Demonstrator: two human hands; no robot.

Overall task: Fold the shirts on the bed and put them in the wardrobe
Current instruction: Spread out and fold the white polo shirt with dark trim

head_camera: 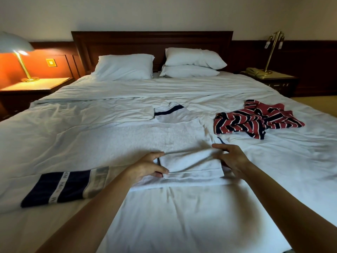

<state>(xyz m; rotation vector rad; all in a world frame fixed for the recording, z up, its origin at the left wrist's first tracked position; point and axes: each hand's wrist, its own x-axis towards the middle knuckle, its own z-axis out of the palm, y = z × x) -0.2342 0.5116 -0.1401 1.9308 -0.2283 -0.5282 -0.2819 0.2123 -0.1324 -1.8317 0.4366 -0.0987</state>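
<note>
A white shirt with a dark-trimmed collar lies flat in the middle of the bed, its lower part folded up into a thick band. My left hand pinches the left end of that fold between thumb and fingers. My right hand holds the fold's right end, fingers curled over the cloth. A folded navy shirt with a white lettered stripe lies at the near left. A crumpled red, navy and white striped shirt lies at the right.
Three white pillows lean on the dark wooden headboard. A lit lamp stands on the left nightstand. A brass lamp and a telephone sit on the right nightstand. No wardrobe is in view.
</note>
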